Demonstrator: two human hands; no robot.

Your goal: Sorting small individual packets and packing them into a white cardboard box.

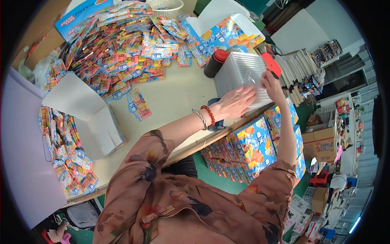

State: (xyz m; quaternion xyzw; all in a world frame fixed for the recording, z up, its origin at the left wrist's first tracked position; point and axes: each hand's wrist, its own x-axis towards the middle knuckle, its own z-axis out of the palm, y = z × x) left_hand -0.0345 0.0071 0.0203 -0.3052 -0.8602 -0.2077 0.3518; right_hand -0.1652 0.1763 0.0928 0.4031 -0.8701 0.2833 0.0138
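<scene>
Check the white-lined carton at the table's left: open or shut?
Open: the white-lined carton has its lid raised, exposing the inside.

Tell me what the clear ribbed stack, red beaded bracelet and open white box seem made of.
Clear ribbed stack: probably thin, glossy plastic, as it is see-through with highlights. Red beaded bracelet: rounded beads, perhaps stone, glass or plastic; finish too small to judge. Open white box: likely paperboard, matte white inside, thin, flat folded panels.

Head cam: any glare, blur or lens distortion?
Head view: whitish glare on the clear, ribbed plastic stack; head view: the bare left hand looks slightly smeared; head view: the white tubular lamp glows brightly, edges bow toward the black rim.
</scene>
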